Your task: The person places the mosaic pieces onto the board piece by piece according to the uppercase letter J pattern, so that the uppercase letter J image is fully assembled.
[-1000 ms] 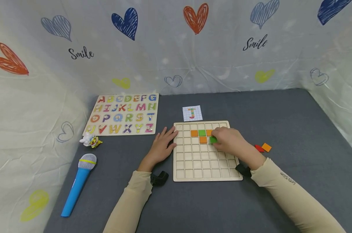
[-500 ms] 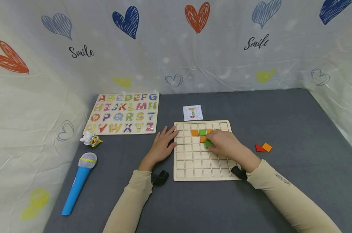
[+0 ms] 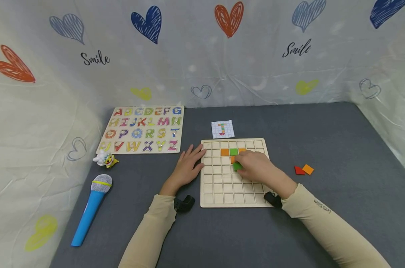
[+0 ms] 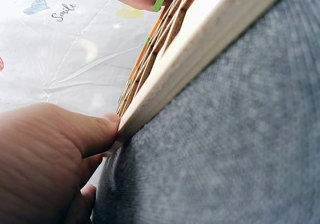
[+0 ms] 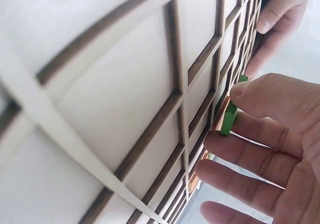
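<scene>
A wooden grid board (image 3: pixel 219 190) lies on the dark cloth. Between thumb and fingertips, my right hand (image 3: pixel 257 167) pinches a green square tile (image 3: pixel 236 167), tilted close over the grid just below an orange tile (image 3: pixel 233 160) that the fingers partly cover. Along the row above sit an orange tile (image 3: pixel 225 152), a green tile (image 3: pixel 233 151) and another orange tile (image 3: pixel 242 150). My left hand (image 3: pixel 185 170) rests with spread fingers at the board's left edge; in the left wrist view its thumb (image 4: pixel 102 131) touches the rim.
Behind the board lies a small card (image 3: pixel 222 129) with a coloured J pattern. A red piece (image 3: pixel 299 170) and an orange square (image 3: pixel 308 169) lie to the right. At left are an alphabet board (image 3: pixel 140 130), a small toy figure (image 3: pixel 105 159) and a blue microphone (image 3: pixel 92 208).
My right hand has moved left across the board with the green tile, which now sits just below the orange one in the second row. The left hand has stayed at the board's edge.
</scene>
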`<act>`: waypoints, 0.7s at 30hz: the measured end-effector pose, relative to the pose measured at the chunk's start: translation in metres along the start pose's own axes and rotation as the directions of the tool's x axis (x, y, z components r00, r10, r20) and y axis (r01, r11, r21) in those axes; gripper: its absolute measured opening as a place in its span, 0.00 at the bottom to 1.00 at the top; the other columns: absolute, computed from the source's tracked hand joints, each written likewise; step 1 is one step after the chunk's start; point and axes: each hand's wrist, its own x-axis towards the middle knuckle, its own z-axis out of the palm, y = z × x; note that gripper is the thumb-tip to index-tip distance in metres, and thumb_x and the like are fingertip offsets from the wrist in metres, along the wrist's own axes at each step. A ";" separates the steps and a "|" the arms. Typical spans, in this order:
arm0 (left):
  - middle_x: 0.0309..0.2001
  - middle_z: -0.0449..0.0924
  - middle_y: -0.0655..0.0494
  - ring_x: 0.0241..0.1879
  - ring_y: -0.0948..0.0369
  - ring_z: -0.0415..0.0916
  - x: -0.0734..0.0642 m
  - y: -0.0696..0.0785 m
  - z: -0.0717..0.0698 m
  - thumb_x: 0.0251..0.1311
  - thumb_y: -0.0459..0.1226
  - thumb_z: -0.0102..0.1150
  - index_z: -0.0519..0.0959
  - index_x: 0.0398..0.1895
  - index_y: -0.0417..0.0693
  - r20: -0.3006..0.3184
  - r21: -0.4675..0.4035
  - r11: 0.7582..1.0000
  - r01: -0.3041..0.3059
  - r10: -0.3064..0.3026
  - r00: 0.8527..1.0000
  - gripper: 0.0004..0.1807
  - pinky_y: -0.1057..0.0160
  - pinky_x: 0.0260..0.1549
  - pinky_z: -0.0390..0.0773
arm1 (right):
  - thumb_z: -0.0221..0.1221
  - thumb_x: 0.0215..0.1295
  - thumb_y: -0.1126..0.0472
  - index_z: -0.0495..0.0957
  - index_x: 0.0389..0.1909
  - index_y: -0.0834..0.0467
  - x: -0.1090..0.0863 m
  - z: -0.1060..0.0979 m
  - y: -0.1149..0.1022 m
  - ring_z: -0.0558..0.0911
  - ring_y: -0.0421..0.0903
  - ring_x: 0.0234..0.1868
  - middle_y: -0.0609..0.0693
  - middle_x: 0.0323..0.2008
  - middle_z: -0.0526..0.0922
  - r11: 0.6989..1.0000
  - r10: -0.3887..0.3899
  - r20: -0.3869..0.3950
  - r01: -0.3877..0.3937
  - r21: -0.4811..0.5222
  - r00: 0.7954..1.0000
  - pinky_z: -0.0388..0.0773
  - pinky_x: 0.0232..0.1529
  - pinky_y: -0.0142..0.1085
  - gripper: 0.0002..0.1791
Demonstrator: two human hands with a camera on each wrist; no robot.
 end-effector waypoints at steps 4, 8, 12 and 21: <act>0.71 0.51 0.53 0.71 0.50 0.39 0.000 0.001 0.000 0.66 0.40 0.49 0.61 0.69 0.48 -0.005 -0.005 1.000 -0.001 0.001 1.000 0.28 0.43 0.65 0.38 | 0.63 0.52 0.60 0.79 0.36 0.55 0.000 0.000 -0.002 0.71 0.41 0.27 0.44 0.29 0.75 1.000 0.000 0.000 0.000 -0.014 1.000 0.69 0.23 0.35 0.10; 0.71 0.51 0.54 0.71 0.50 0.39 0.000 0.001 0.000 0.66 0.40 0.50 0.60 0.69 0.49 -0.005 -0.001 1.000 0.003 -0.003 1.000 0.28 0.43 0.65 0.38 | 0.64 0.51 0.60 0.78 0.35 0.55 -0.001 0.000 -0.003 0.71 0.41 0.26 0.44 0.28 0.74 0.999 -0.012 -0.013 0.011 -0.034 1.000 0.68 0.22 0.35 0.09; 0.71 0.50 0.55 0.71 0.51 0.38 0.000 0.000 0.000 0.66 0.41 0.50 0.60 0.69 0.50 -0.001 0.004 1.000 0.007 -0.007 1.000 0.28 0.44 0.65 0.38 | 0.64 0.50 0.60 0.78 0.33 0.55 -0.001 0.000 -0.004 0.71 0.42 0.26 0.44 0.27 0.73 0.998 -0.026 -0.030 0.025 -0.050 0.999 0.68 0.22 0.36 0.09; 0.71 0.50 0.54 0.71 0.51 0.38 0.001 -0.002 0.001 0.66 0.41 0.50 0.60 0.69 0.50 -0.002 0.012 1.000 0.005 -0.005 1.000 0.28 0.44 0.65 0.38 | 0.65 0.50 0.59 0.80 0.35 0.55 0.000 0.004 -0.004 0.72 0.41 0.26 0.44 0.28 0.75 0.996 -0.058 -0.056 0.054 -0.071 0.997 0.68 0.21 0.35 0.10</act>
